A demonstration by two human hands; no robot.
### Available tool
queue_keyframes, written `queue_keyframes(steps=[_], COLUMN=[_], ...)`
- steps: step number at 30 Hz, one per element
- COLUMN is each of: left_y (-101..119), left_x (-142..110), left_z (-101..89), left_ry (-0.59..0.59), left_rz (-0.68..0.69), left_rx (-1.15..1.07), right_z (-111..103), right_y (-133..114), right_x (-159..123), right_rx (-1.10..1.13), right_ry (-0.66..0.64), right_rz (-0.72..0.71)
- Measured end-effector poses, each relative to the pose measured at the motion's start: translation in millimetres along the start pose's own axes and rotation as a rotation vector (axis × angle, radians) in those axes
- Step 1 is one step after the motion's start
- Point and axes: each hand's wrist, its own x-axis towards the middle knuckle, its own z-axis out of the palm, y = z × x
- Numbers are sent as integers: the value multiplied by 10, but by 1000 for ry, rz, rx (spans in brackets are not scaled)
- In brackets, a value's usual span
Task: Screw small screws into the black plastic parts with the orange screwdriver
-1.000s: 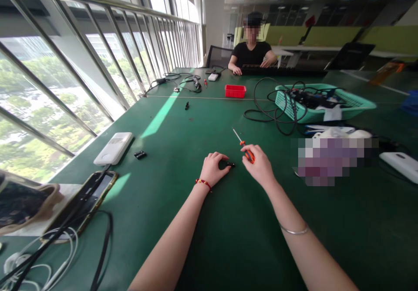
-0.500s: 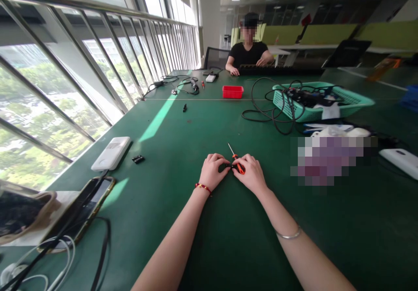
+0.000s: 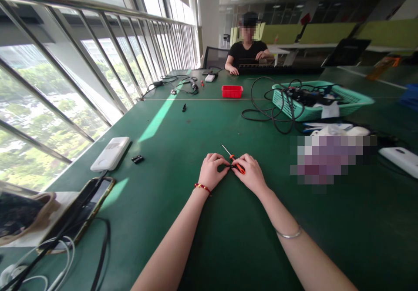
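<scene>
My left hand (image 3: 214,169) is closed, its thumb and fingers pinching a small black part (image 3: 230,166) just above the green table (image 3: 156,221). My right hand (image 3: 250,171) is closed around the handle of a screwdriver (image 3: 240,168), orange and black, whose shaft points forward and to the left. The right fingertips also touch the right end of the black part. Most of that part is covered by my fingers, so its kind does not show.
On the left lie another small black piece (image 3: 137,159), a white power bank (image 3: 111,153) and a phone (image 3: 78,212) with cables. Ahead stands a red bin (image 3: 232,91); to the right, a green basket (image 3: 346,110) of cables. A person (image 3: 247,51) sits across the table.
My right hand has moved left and down to meet the left hand at the black part, bringing the screwdriver along. The screwdriver's tip has swung further left.
</scene>
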Motion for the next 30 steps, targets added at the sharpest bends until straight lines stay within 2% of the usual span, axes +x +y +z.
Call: queue_keyframes(steps=[11,30], left_y=[-44,-44], left_x=[8,14], left_z=[-2,-9], left_ry=[-42,-52], left_rz=[-50,-51], left_rx=[-80,-90], right_z=[7,-4], right_y=[9,15], right_x=[-9,-9], right_rx=[29,10], right_ry=[8,13], right_rz=[-22,-48])
